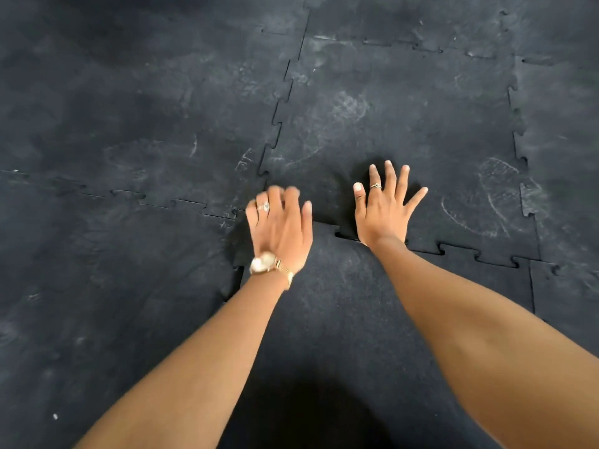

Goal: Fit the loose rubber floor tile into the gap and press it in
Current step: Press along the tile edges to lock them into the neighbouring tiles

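Note:
The loose black rubber floor tile lies between my forearms, its jigsaw-toothed far edge meeting the tile ahead. That seam stands slightly raised and open between my hands. My left hand, blurred, with a ring and a gold watch, rests over the tile's far left corner, fingers apart. My right hand lies flat with fingers spread across the seam, palm down on the rubber. Neither hand holds anything. A dark slit shows along the tile's left edge.
Interlocking black rubber tiles cover the whole floor, scuffed with pale dusty footprints. Toothed seams run left, right and upward from my hands. A small white speck lies at the lower left.

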{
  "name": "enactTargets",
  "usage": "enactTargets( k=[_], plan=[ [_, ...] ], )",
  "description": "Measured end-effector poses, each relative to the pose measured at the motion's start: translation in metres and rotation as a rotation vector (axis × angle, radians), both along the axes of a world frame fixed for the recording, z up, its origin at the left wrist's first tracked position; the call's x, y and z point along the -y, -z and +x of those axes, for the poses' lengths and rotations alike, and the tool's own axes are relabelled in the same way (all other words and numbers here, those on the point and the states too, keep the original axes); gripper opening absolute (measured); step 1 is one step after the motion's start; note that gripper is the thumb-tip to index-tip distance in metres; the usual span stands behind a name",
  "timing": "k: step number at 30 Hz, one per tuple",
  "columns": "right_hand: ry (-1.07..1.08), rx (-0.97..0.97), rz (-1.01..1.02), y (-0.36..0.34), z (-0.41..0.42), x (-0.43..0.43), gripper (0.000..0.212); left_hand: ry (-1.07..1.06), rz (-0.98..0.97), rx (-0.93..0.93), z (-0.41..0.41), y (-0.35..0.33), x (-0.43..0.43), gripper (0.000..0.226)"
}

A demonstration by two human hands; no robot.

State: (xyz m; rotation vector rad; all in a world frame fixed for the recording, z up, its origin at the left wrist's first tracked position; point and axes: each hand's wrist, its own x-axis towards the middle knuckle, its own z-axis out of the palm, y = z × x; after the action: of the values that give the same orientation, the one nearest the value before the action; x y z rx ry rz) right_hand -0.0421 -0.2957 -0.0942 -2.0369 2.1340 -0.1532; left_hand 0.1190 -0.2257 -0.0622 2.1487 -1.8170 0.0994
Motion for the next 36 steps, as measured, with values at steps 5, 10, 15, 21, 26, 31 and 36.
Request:
enactTargets(
  k=[5, 10, 15, 21, 26, 31, 36],
  plan=[
    [0.058, 0.059, -0.104, 0.005, -0.002, 0.0, 0.051, 0.015, 0.115, -0.074, -0.047, 0.014, 0.072, 0.051],
    [0.202, 0.19, -0.228, 0.004, -0.008, -0.002, 0.046, 0.039, 0.112, 0.008, -0.053, 0.048, 0.079, 0.064],
    [0.339, 0.186, -0.235, 0.002, -0.016, -0.044, 0.048, 0.065, 0.08, 0.042, -0.056, 0.045, 0.077, 0.064],
    [0.375, -0.007, 0.044, 0.008, -0.01, -0.05, 0.072, 0.156, 0.053, -0.329, -0.053, 0.025, 0.07, 0.06],
    [0.364, -0.012, 0.02, 0.011, -0.012, -0.053, 0.075, 0.211, -0.232, -0.31, 0.016, 0.001, 0.056, 0.058],
    [0.355, -0.01, -0.001, 0.012, -0.01, -0.054, 0.076, 0.115, 0.239, 0.087, 0.054, 0.026, 0.057, 0.07],
    [0.385, 0.015, -0.023, 0.002, 0.021, -0.066, 0.074, 0.078, 0.32, 0.179, 0.054, 0.036, 0.06, 0.075]
  ],
)
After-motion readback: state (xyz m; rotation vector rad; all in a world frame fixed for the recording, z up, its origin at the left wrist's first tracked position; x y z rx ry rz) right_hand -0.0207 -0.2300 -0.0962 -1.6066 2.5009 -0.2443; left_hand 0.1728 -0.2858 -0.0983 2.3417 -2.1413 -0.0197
